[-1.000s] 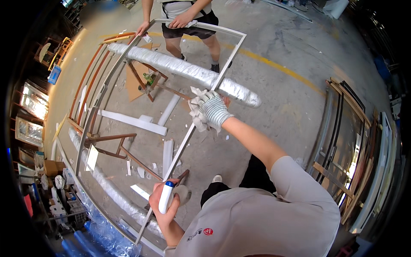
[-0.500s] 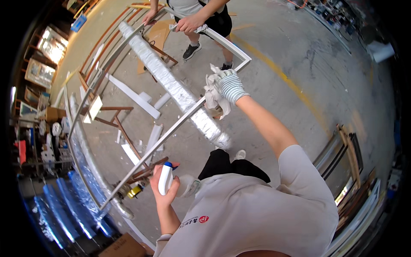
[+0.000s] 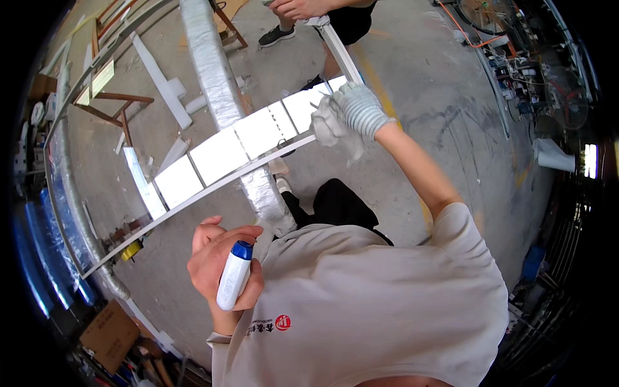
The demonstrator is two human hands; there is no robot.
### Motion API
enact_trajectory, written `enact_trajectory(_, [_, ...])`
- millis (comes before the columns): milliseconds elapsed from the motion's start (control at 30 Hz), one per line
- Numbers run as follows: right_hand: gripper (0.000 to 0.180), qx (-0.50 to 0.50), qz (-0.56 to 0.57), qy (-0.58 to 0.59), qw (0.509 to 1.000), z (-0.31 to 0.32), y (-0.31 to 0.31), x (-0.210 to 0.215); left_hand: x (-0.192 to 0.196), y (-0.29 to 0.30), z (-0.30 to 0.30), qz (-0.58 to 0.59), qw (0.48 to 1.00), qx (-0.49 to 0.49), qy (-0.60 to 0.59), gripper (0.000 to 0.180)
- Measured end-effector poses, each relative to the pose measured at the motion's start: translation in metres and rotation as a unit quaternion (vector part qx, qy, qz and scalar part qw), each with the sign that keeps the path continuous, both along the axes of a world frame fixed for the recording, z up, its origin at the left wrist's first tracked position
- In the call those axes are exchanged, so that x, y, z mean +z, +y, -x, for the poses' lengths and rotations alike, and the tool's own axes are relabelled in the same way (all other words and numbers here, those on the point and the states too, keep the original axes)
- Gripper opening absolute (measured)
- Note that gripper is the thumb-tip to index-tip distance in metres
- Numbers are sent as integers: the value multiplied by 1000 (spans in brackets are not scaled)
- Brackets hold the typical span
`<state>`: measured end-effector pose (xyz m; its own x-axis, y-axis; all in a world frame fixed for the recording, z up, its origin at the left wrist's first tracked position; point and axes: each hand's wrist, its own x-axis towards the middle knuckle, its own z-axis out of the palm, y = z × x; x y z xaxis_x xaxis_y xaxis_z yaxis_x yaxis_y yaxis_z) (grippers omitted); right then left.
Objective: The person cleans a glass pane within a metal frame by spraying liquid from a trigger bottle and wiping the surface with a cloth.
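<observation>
My left hand (image 3: 205, 267), bare, is closed around a spray bottle, whose white head with a blue cap (image 3: 234, 278) shows in front of my shirt. The bottle's body is mostly hidden. My right hand (image 3: 365, 111) wears a striped knit glove and grips a crumpled whitish cloth (image 3: 332, 128). That cloth lies against the near right corner of a large metal-framed glass pane (image 3: 205, 192). Bright panels reflect in the glass along its near edge. At the pane's far side, a co-worker's hand (image 3: 300, 8) rests on the frame with a pale cloth.
A long silver-wrapped support (image 3: 216, 77) runs beneath the pane, with another wrapped length (image 3: 64, 138) at the left. Brown metal stands (image 3: 122, 106) and white strips (image 3: 161, 80) are below. A cardboard box (image 3: 109, 335) sits at lower left. Cables and tools (image 3: 509, 64) lie at far right.
The view has shifted, and bright reflections now show in the glass. My left hand has turned with the spray bottle and looks nearer. My right hand still holds the cloth at the frame's corner.
</observation>
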<state>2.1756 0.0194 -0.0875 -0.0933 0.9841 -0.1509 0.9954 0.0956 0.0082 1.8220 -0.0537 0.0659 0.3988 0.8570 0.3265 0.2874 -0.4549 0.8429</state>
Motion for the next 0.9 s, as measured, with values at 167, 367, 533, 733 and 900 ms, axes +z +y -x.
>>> enact_trajectory(167, [21,192,-270,116,936,-3,115,29,-6,2,-61,26,998,27,44,31])
enact_trajectory(367, [21,281,-117,338,891,-37,124,83,-53,1,-148,112,991,42,59,34])
enact_trajectory(533, [28,132,90,268,950,-111,89,39,-124,-10,-204,216,970,106,24,35])
enact_trajectory(733, [27,125,220,349,903,-164,51,5,-153,7,-258,244,956,157,51,21])
enact_trajectory(900, [23,108,278,314,901,-170,30,19,-170,7,-265,236,944,175,146,19])
